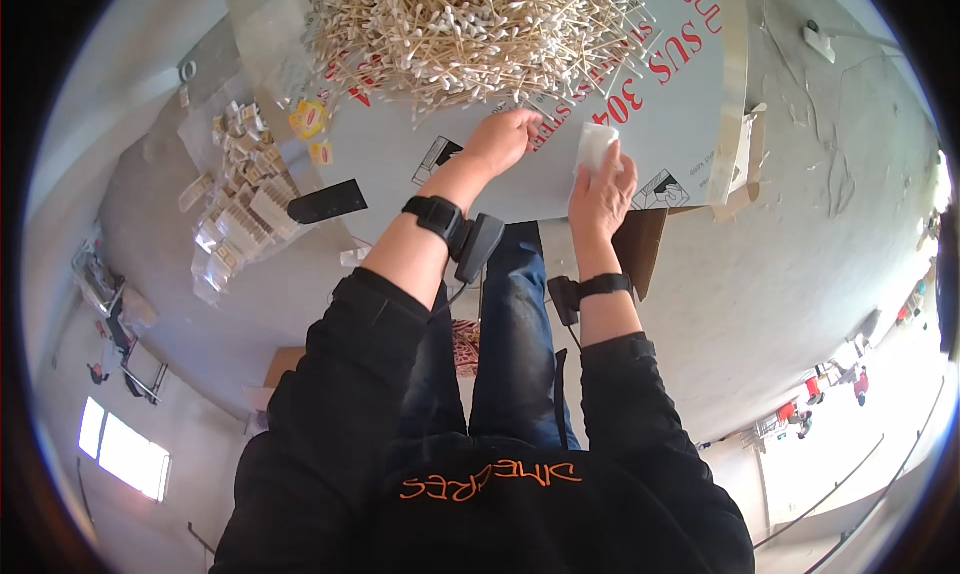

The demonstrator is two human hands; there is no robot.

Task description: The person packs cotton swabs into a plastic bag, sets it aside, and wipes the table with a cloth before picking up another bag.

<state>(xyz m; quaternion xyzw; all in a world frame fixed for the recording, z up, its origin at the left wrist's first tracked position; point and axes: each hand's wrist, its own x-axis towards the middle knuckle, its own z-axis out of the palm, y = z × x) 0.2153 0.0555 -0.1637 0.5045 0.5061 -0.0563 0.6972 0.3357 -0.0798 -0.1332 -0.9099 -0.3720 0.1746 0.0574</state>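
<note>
Black top (480, 519) on the person wearing the camera, its sleeves reaching away toward a grey worktop (500, 196). Cotton swabs (480, 39) lie in a big loose heap at the worktop's far side. Just beyond the heap's near edge, on the near side, the left hand (503, 142) has its fingers curled; whether the fingertips meet or pinch a swab is too small to tell. To its right, the right hand (603, 192) grasps a small white packet (597, 144), thumb and fingers partly closed around it. The step in hand looks like gathering swabs for packing; the next move would probably call for a light pinch by the left hand and a steady packet in the right
</note>
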